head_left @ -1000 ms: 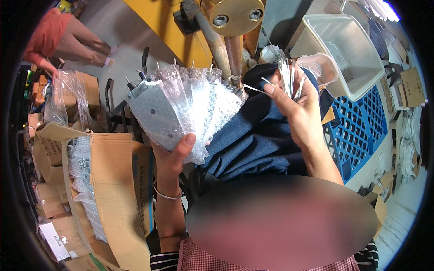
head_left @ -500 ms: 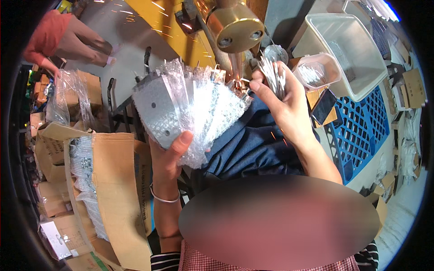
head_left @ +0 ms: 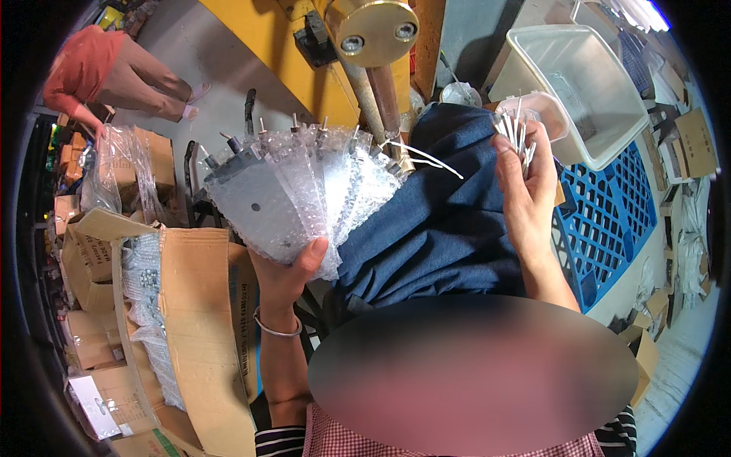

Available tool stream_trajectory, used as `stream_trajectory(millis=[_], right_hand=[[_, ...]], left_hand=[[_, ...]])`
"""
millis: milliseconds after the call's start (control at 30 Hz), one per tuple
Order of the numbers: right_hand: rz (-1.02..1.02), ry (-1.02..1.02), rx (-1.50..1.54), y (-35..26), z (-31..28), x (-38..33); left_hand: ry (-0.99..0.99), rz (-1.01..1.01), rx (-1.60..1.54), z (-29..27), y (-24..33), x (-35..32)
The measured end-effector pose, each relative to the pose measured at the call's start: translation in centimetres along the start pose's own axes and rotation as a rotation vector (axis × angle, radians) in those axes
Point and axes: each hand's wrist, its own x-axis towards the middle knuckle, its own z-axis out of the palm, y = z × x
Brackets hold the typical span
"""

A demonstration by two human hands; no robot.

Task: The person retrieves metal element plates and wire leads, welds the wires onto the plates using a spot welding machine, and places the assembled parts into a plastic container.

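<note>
My left hand [head_left: 293, 266] is closed on a fan of flat bubble-wrapped plates [head_left: 263, 202], its thumb across their lower end. Short metal pins stand out along the fan's upper edge. At its right corner, two thin white wires [head_left: 430, 158] stick out beside the tip of a copper-coloured electrode [head_left: 383, 99]; whether they touch it I cannot tell. To the right, apart from the plates, my right hand [head_left: 529, 179] grips a bundle of thin white wires [head_left: 516, 135] between thumb and fingers. A round brass-coloured machine head [head_left: 373, 32] hangs above the fan.
A small clear tub [head_left: 544, 110] stands behind my right hand, beside a large translucent bin [head_left: 586, 84] and a blue pallet [head_left: 613, 221]. An open carton [head_left: 194, 305] with bubble-wrapped pieces is at left. Another person [head_left: 114, 72] stands at the upper left.
My right hand has moved right, away from the electrode, with its bundle. The sparks are gone. Two white wires now show at the fan's right corner, and the fan has shifted slightly left.
</note>
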Motion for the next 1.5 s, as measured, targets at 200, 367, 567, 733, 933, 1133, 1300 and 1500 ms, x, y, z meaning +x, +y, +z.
stream_trajectory(millis=[200,367,567,733,933,1133,1300,1500], right_hand=[[-0.007,-0.089,0.001,-0.7,0.7,0.4],[-0.019,-0.079,0.111,-1.1,2.4,0.5],[-0.033,-0.178,-0.018,-0.8,2.3,0.9],[0.061,-0.283,0.081,-0.2,2.6,1.2],[0.197,-0.268,0.162,-1.3,3.0,0.8],[0.181,-0.305,0.138,-0.7,2.9,1.1],[0.186,-0.321,0.243,0.2,3.4,1.4],[0.2,-0.342,0.254,-0.2,4.5,1.7]], left_hand=[[0.028,0.024,0.133,-0.4,1.4,0.6],[-0.048,0.005,0.13,-0.6,1.0,2.1],[-0.086,-0.03,0.027,-0.2,0.7,2.6],[-0.108,-0.041,0.058,-0.2,1.1,2.7],[-0.085,-0.032,0.009,0.2,1.3,3.1],[-0.077,-0.047,-0.002,0.1,1.0,3.0],[-0.106,-0.062,-0.006,0.1,1.4,3.3],[-0.133,-0.016,0.04,-0.1,1.7,3.9]])
